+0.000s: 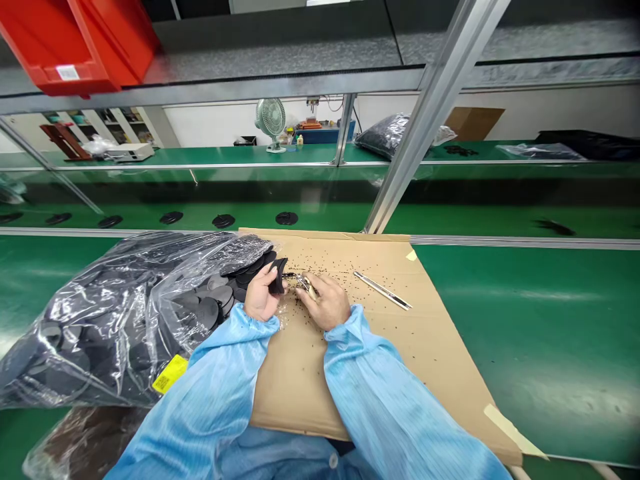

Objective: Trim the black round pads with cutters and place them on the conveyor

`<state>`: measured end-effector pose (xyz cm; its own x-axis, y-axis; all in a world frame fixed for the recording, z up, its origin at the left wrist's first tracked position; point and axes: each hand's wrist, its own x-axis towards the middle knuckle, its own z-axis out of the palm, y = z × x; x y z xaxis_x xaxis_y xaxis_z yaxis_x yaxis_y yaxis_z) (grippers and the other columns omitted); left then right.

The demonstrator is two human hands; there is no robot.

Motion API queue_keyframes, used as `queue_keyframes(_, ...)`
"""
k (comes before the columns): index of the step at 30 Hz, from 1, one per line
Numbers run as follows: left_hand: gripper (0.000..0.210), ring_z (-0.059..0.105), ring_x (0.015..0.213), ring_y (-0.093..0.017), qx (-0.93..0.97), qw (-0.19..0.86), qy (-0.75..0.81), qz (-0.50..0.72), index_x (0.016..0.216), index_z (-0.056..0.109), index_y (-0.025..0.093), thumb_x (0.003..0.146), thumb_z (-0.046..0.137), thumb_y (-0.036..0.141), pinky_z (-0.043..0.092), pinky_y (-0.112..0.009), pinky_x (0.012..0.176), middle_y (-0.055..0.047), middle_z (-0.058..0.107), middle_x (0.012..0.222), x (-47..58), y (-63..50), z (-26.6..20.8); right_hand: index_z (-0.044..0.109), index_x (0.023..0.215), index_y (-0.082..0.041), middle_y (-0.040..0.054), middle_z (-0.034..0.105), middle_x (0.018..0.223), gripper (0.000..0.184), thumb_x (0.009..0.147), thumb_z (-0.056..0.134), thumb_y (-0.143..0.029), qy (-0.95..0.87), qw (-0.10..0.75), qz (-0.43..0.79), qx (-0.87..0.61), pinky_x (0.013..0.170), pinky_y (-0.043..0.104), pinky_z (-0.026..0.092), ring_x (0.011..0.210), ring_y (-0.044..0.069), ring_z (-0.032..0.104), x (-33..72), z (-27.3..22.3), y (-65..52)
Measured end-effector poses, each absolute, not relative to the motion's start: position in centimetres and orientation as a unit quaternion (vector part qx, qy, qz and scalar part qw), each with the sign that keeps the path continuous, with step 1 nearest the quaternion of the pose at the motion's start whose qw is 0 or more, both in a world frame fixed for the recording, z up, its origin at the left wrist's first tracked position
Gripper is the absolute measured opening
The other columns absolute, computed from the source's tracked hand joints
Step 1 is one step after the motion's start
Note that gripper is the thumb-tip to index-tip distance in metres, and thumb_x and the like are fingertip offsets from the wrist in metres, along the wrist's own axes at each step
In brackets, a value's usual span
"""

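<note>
Over the cardboard sheet, my left hand (262, 297) is closed on a black plastic disc (278, 275), held up and seen nearly edge-on. My right hand (327, 301) is wrapped round small nippers (307, 285) with a metal head and pale handles. Their jaws point left, close to the disc's edge; whether they touch it is too small to tell. Dark specks lie scattered under and around both hands. Left of my left hand, more black discs (207, 311) spill from the mouth of a clear plastic bag (125, 293). A slim utility knife (383, 290) lies to the right.
The cardboard sheet (370, 373) covers part of the green bench (540, 320). Behind it, several black discs (223, 221) stand in a row on the green conveyor (325, 200). A metal post (415, 127) slants up at right. A red bin (85, 47) sits on the upper shelf.
</note>
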<state>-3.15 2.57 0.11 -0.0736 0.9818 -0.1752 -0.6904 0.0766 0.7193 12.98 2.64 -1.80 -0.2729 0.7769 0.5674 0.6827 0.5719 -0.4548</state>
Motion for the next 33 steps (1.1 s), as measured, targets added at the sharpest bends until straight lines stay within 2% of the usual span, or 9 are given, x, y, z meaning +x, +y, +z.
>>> queue_keyframes(5,0.026,0.053,0.051,-0.01,0.213,0.642,0.345,0.65,0.098,0.059,0.014,0.073,0.067,0.017,0.042,-0.022,0.046,-0.002,0.056,0.075,-3.18,2.62,-0.01,0.065,0.111,-0.021,0.0059,0.067,0.087,0.027,0.086,0.055,-0.027,-0.805,0.354,0.057,-0.472,0.074,0.028,0.048,0.08,0.02,0.062,13.21,-1.59,2.69)
queue_keyframes(9,0.027,0.053,0.052,-0.01,0.214,0.641,0.343,0.653,0.098,0.059,0.015,0.073,0.068,0.017,0.042,-0.023,0.047,-0.002,0.057,0.076,-3.17,2.7,-0.12,0.066,0.11,-0.023,0.0043,0.068,0.087,0.031,0.081,0.056,-0.02,-0.802,0.342,0.091,-0.481,0.073,0.027,0.047,0.082,0.02,0.063,13.16,-1.67,2.73)
queue_keyframes(13,0.035,0.055,0.056,-0.009,0.212,0.642,0.333,0.658,0.099,0.058,0.016,0.066,0.07,0.01,0.043,-0.022,0.051,-0.001,0.058,0.08,-3.14,2.77,-0.12,0.066,0.109,-0.024,0.0038,0.07,0.096,0.028,0.082,0.057,-0.026,-0.774,0.382,0.151,-0.483,0.08,0.029,0.047,0.089,0.021,0.063,12.86,-1.78,2.67)
queue_keyframes(17,0.042,0.054,0.059,-0.006,0.216,0.64,0.33,0.659,0.1,0.058,0.017,0.063,0.073,0.006,0.044,-0.019,0.053,0.0,0.058,0.081,-3.2,2.78,0.03,0.067,0.107,-0.024,0.0037,0.069,0.096,0.027,0.083,0.058,-0.031,-0.73,0.423,0.189,-0.502,0.079,0.03,0.048,0.088,0.021,0.063,12.88,-1.65,2.72)
queue_keyframes(23,0.036,0.045,0.049,-0.002,0.163,0.648,0.328,0.668,0.103,0.061,0.02,0.069,0.074,0.013,0.034,-0.013,0.042,0.002,0.059,0.078,-3.58,3.02,-0.01,0.067,0.108,-0.023,0.0047,0.068,0.094,0.028,0.083,0.058,-0.032,-0.727,0.436,0.179,-0.5,0.08,0.031,0.047,0.088,0.021,0.062,12.96,-1.51,2.76)
queue_keyframes(26,0.028,0.049,0.052,-0.004,0.156,0.661,0.312,0.664,0.101,0.062,0.019,0.074,0.071,0.014,0.04,-0.016,0.045,0.001,0.06,0.078,-3.61,3.06,-0.06,0.067,0.109,-0.023,0.0051,0.067,0.093,0.028,0.083,0.058,-0.031,-0.747,0.42,0.168,-0.488,0.078,0.03,0.047,0.084,0.02,0.061,12.85,-1.49,2.57)
queue_keyframes(30,0.015,0.06,0.065,-0.011,0.138,0.701,0.312,0.626,0.097,0.061,0.017,0.082,0.063,0.015,0.05,-0.021,0.055,-0.001,0.061,0.075,-3.57,2.88,0.23,0.066,0.109,-0.023,0.0053,0.067,0.091,0.028,0.084,0.057,-0.031,-0.776,0.402,0.158,-0.461,0.077,0.029,0.047,0.083,0.02,0.061,12.78,-1.49,2.35)
queue_keyframes(33,0.015,0.053,0.053,-0.006,0.128,0.724,0.302,0.607,0.101,0.06,0.017,0.086,0.059,0.017,0.038,-0.014,0.04,0.0,0.058,0.074,-3.64,2.71,0.53,0.065,0.111,-0.023,0.0056,0.067,0.091,0.029,0.083,0.058,-0.03,-0.794,0.382,0.161,-0.445,0.078,0.029,0.048,0.084,0.02,0.061,12.75,-1.42,2.24)
